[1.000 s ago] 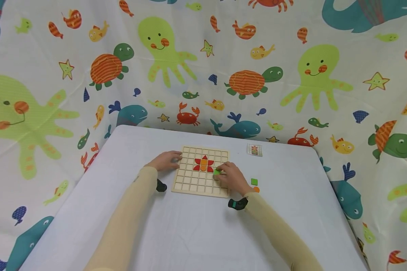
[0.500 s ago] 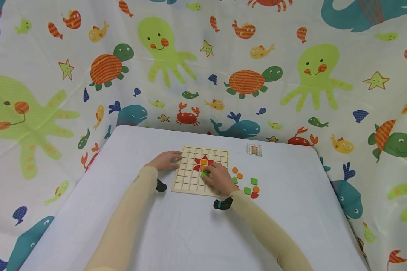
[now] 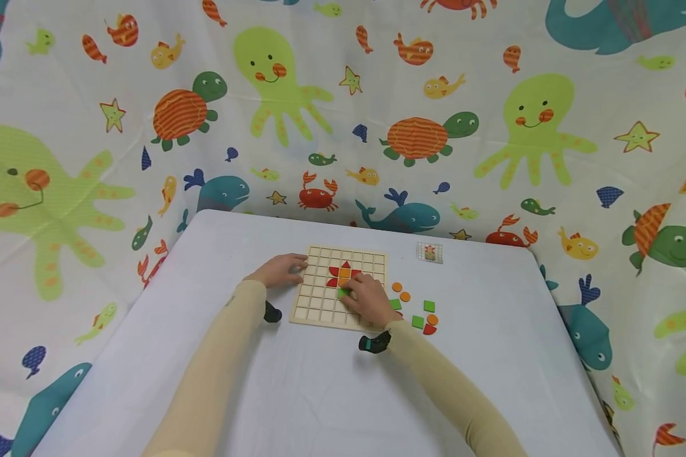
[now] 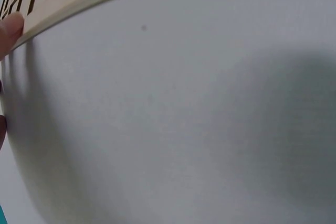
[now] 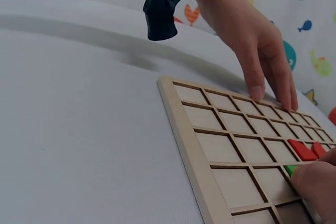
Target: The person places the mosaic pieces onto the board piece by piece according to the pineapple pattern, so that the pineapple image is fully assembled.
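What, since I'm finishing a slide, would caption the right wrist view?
Right hand pinching a green piece at a gridded wooden board, left hand touching the far edge.

Board (image 3: 317, 303) on table (image 3: 297, 393); left hand (image 3: 277, 271) at board's left edge; right hand (image 3: 370, 299) over board's right half, touching tile (image 3: 342, 294) just before set pieces (image 3: 345, 273) near middle; loose pieces (image 3: 429, 306) right of board; card (image 3: 430, 252) behind those; curtain (image 3: 343, 120) behind table

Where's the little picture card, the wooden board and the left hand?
Picture card (image 3: 430, 252), head view: middle of its printed picture.
Wooden board (image 5: 184, 129), right wrist view: its bare rim.
Left hand (image 3: 276, 271), head view: back of the hand.
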`<move>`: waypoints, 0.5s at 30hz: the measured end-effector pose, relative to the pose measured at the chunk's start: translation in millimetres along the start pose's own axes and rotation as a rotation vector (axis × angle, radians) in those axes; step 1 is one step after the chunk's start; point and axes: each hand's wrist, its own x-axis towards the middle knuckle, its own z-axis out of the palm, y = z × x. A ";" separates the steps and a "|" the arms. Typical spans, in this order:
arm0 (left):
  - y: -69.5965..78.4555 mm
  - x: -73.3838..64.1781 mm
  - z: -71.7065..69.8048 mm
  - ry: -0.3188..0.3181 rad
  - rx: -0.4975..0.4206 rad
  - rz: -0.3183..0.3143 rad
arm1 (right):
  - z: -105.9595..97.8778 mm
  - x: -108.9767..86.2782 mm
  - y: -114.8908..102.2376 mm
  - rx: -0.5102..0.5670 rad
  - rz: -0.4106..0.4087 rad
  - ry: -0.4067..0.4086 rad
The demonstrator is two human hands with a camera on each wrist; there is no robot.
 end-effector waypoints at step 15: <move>0.3 -0.4 0.3 -0.001 -0.002 -0.007 | -1.9 -5.4 -1.0 0.013 0.040 0.049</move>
